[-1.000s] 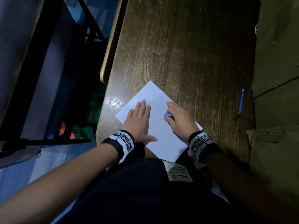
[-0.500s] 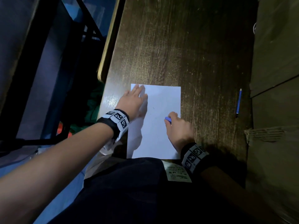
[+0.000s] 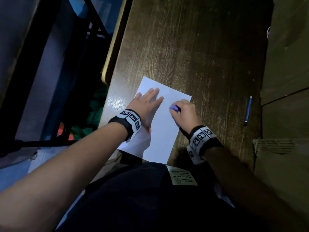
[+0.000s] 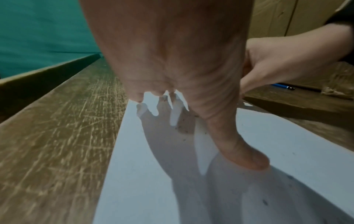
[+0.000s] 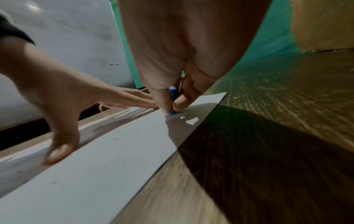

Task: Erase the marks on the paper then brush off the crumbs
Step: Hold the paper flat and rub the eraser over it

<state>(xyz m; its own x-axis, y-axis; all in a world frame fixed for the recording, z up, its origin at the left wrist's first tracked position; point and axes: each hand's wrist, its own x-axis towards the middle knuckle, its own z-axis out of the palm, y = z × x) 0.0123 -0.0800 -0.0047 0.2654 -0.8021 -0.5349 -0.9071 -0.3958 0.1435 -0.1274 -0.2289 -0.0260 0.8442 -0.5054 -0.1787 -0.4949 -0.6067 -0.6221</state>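
Note:
A white sheet of paper [image 3: 163, 131] lies on the dark wooden desk [image 3: 200, 56], tilted slightly clockwise. My left hand [image 3: 147, 104] lies flat on its left half, fingers straight and spread, thumb pressing the sheet [image 4: 247, 159]. My right hand [image 3: 184, 113] pinches a small blue eraser [image 3: 173, 108] and holds its tip against the paper near the far right corner [image 5: 172, 112]. Dark eraser crumbs [image 4: 184, 128] dot the paper under and around the left hand.
A blue pencil [image 3: 248, 110] lies on the desk to the right of the paper. Brown cardboard boxes [image 3: 287, 64] stand along the right side. The desk's left edge [image 3: 115, 47] drops to a dark floor with a black metal frame.
The paper has turned again, from squared to tilted clockwise. Both hands have shifted toward its far end, the right hand with the eraser now near the far right corner.

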